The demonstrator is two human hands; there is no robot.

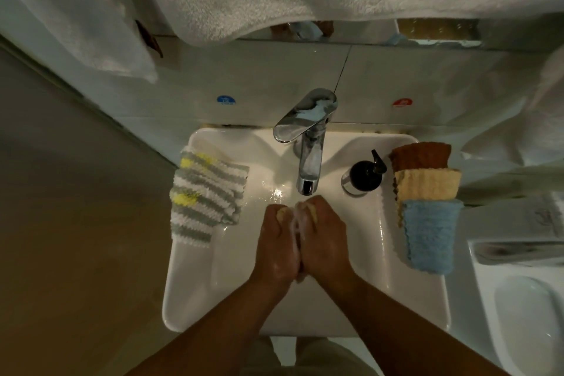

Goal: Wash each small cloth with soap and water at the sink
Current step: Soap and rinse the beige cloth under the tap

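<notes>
View from above my own forearms, reaching out over a white sink [183, 284]. My left hand [276, 241] and right hand [325, 241] are pressed side by side over the middle of the basin. Both clench one small soapy cloth [311, 210] between them. Yellowish folds of it poke out past my curled fingers, and a little shows near my wrists.

The cloth's long axis runs away from me, from wrists to fingertips, straight toward the faucet [308, 156]. The spout hangs just beyond and above my fingertips, so I judge a short push forward would bring the cloth under it. Neither hand is nearer; they share the cloth evenly. A white streak runs down the seam between my hands (foam or water, I cannot tell which).

Both wrists are straight, knuckles up, thumbs toward each other, and my forearms come in as a narrow V from the bottom of the frame.

A black soap dispenser [364, 175] stands just right of the faucet. On the right rim, nearer my right hand, lie a brown cloth [421, 156], a cream cloth [427, 183] and a blue cloth [428, 235], overlapping. On the left rim, nearer my left hand, lie striped cloths [204, 192], grey, white and yellow. I cannot tell which pile is washed.
</notes>
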